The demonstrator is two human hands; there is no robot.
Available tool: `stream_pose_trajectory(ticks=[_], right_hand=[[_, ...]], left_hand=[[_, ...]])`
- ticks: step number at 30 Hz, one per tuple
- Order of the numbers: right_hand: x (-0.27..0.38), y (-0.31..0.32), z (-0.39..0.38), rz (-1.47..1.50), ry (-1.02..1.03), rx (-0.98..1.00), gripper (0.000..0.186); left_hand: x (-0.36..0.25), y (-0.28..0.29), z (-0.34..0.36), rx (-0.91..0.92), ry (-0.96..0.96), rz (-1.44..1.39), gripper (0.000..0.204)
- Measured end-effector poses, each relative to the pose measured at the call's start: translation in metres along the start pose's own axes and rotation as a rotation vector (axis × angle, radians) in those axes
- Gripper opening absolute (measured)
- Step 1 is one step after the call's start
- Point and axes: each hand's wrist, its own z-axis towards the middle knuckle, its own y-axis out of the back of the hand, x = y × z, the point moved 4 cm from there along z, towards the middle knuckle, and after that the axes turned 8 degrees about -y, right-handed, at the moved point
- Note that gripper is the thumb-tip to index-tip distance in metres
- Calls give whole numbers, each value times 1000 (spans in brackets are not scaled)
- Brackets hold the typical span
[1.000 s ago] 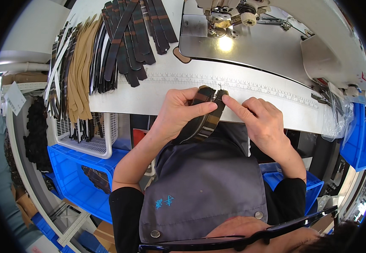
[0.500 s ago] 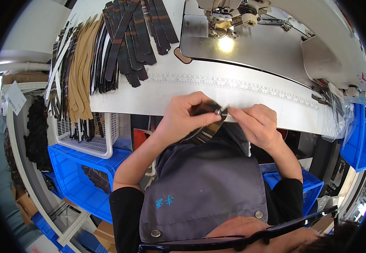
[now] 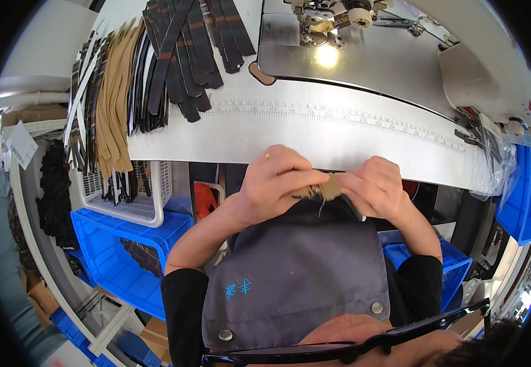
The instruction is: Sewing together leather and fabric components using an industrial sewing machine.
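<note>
Just off the table's front edge, above my apron, my left hand [image 3: 280, 183] is closed on a small fabric piece [image 3: 331, 188]. Its tan face shows between my hands, with a dark bit and a loose thread hanging under it. My right hand [image 3: 375, 188] pinches the right end of the same piece, its fingers curled. Much of the fabric is hidden behind my fingers. Nearest beyond the hands is the white table [image 3: 247, 137] with a printed ruler along it.
Dark plaid strips [image 3: 186, 55] and tan strips [image 3: 117, 104] lie at the far left, some overhanging a white basket [image 3: 155, 205]. A blue crate [image 3: 94, 244] stands below. A sewing machine [image 3: 339, 24] stands beyond, and a clear plastic bag [image 3: 501, 165] hangs at right.
Both hands have come slightly nearer my body. The fabric piece showed a dark plaid face and a curved band before; now a tan face is toward me.
</note>
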Motion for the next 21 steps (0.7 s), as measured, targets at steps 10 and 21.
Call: stream_pose_trajectory(ticks=[10, 21], right_hand=[[-9, -15, 5, 9, -404, -20, 29], [-8, -4, -1, 94, -180, -66, 20]], left_hand=[[26, -13, -5, -110, 922, -629, 24], [16, -8, -2, 59, 507, -329, 20]])
